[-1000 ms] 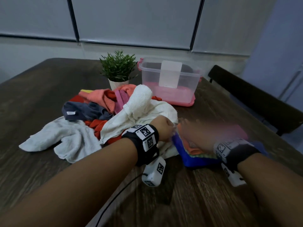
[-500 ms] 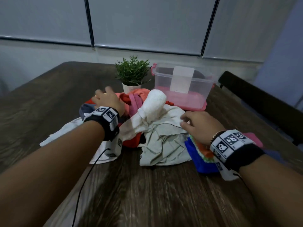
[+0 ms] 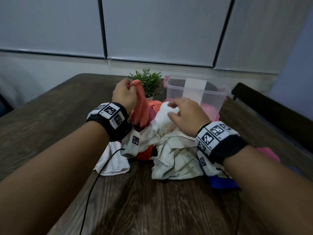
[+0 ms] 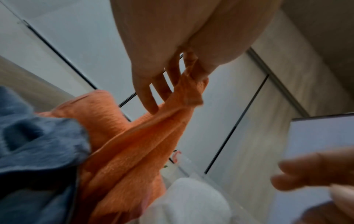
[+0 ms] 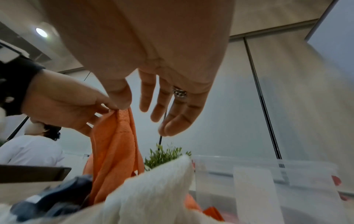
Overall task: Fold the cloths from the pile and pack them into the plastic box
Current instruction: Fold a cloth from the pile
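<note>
My left hand (image 3: 133, 86) pinches a corner of an orange cloth (image 3: 140, 109) and holds it up above the cloth pile, so the cloth (image 4: 134, 144) hangs down from the fingers (image 4: 184, 75). My right hand (image 3: 176, 107) reaches over a fluffy white towel (image 3: 162, 119) on top of the pile, fingers (image 5: 162, 109) straight and holding nothing. Under it lie a beige cloth (image 3: 176, 158) and a blue-grey cloth (image 5: 57, 197). The clear plastic box (image 3: 218, 92) stands behind the pile with a pink cloth (image 3: 208, 109) on its floor.
A small potted plant (image 3: 149, 82) stands behind the pile, left of the box. Blue (image 3: 221, 182) and pink (image 3: 269, 153) cloths lie under my right wrist. A dark chair (image 3: 271, 112) is at the table's right edge. Bare wooden table (image 3: 152, 209) stretches in front.
My left hand took hold of the orange cloth on the pile and lifted it. My right hand moved forward from the beige cloth to over the white towel.
</note>
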